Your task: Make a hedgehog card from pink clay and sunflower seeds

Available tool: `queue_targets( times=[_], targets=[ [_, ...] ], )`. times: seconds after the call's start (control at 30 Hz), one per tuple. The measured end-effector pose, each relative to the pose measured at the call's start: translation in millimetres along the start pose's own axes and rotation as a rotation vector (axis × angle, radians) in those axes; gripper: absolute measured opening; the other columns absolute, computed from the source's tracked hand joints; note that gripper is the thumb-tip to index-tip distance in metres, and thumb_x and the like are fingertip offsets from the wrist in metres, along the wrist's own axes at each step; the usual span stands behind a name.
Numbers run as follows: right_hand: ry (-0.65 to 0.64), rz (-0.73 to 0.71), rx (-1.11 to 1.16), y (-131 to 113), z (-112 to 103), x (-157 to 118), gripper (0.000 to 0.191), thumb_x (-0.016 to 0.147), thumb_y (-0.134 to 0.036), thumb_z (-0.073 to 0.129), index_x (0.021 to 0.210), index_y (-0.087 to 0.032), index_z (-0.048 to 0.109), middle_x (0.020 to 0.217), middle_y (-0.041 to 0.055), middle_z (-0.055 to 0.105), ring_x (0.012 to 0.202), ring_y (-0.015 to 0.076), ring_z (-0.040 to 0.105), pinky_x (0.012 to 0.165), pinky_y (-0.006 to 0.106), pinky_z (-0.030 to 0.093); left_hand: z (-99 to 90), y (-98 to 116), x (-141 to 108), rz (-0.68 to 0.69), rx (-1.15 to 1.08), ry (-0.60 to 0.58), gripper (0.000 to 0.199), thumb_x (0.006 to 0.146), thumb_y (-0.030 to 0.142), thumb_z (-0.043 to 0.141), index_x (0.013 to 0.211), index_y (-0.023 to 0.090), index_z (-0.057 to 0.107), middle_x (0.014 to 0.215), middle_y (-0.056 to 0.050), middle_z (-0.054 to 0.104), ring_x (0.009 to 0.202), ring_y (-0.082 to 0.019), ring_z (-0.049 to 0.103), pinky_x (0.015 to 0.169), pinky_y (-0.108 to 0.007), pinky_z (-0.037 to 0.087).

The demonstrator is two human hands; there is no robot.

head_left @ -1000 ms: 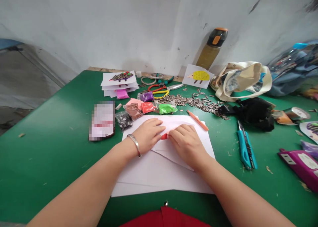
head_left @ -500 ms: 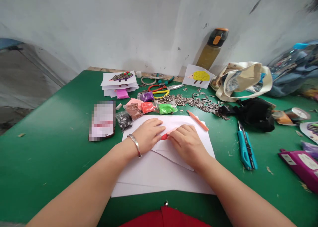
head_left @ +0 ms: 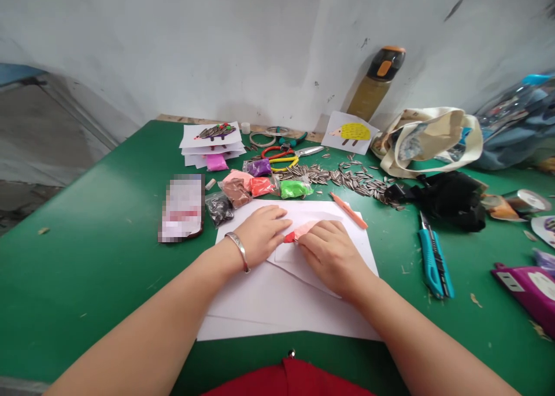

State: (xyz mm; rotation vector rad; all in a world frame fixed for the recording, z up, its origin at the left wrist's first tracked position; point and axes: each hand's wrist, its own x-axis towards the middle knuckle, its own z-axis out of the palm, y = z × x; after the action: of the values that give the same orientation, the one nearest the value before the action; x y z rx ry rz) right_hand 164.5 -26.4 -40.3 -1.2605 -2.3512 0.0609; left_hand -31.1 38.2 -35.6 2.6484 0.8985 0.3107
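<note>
My left hand (head_left: 263, 234) lies open on a small white card (head_left: 299, 268), its fingers stretched beside a red patch of clay (head_left: 289, 237). A pale pink patch (head_left: 304, 229) adjoins the red and runs partly under my right hand (head_left: 333, 252). The right fingers are bent and pressed together at the edge of the red patch. A tiny dark tip shows by them, but what they hold is hidden. The card rests on larger white sheets (head_left: 277, 312).
Bagged clay in brown (head_left: 236, 192), black (head_left: 219, 209) and green (head_left: 295, 188) lies behind the sheets. Beyond are sunflower seeds (head_left: 358, 179) and scissors (head_left: 309, 151). An orange stick-like tool (head_left: 349, 211) lies on the paper. A utility knife (head_left: 435, 263) is at right, a phone (head_left: 182, 208) at left.
My right hand has drawn back slightly, and more of the pink patch shows. My left hand stays in place on the card. The view has shifted a little.
</note>
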Motion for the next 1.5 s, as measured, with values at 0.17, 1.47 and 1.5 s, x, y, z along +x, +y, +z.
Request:
queue_targets(
  times=[0.17, 1.47, 1.5],
  targets=[
    [0.007, 0.011, 0.012, -1, -3, 1, 0.02, 0.089, -0.012, 0.047, 0.08, -0.018, 0.064, 0.073, 0.0039, 0.063, 0.08, 0.0175, 0.053, 0.073, 0.032, 0.033, 2.5, -2, 0, -0.01, -0.007, 0.004, 0.028, 0.091, 0.021, 0.042, 0.109, 0.018, 0.063, 0.116, -0.011, 0.057, 0.109, -0.023, 0.05, 0.099, -0.039, 0.04],
    [0.0, 0.028, 0.058, -4, 18, 10, 0.019, 0.091, -0.013, 0.045, 0.085, -0.019, 0.062, 0.082, 0.0047, 0.061, 0.086, 0.0185, 0.047, 0.076, 0.032, 0.034, 1.8, 1, 1, -0.009, -0.01, 0.009, 0.028, 0.088, 0.015, 0.043, 0.106, 0.017, 0.065, 0.112, -0.012, 0.058, 0.105, -0.023, 0.051, 0.097, -0.042, 0.042],
    [0.001, 0.023, 0.055, -4, 18, 10, 0.019, 0.091, -0.013, 0.045, 0.085, -0.019, 0.062, 0.082, 0.0046, 0.061, 0.086, 0.0184, 0.047, 0.076, 0.032, 0.034, 1.7, 1, 1, -0.009, -0.014, 0.012, 0.028, 0.088, 0.015, 0.043, 0.105, 0.017, 0.065, 0.112, -0.012, 0.058, 0.104, -0.023, 0.052, 0.097, -0.042, 0.042]
  ],
)
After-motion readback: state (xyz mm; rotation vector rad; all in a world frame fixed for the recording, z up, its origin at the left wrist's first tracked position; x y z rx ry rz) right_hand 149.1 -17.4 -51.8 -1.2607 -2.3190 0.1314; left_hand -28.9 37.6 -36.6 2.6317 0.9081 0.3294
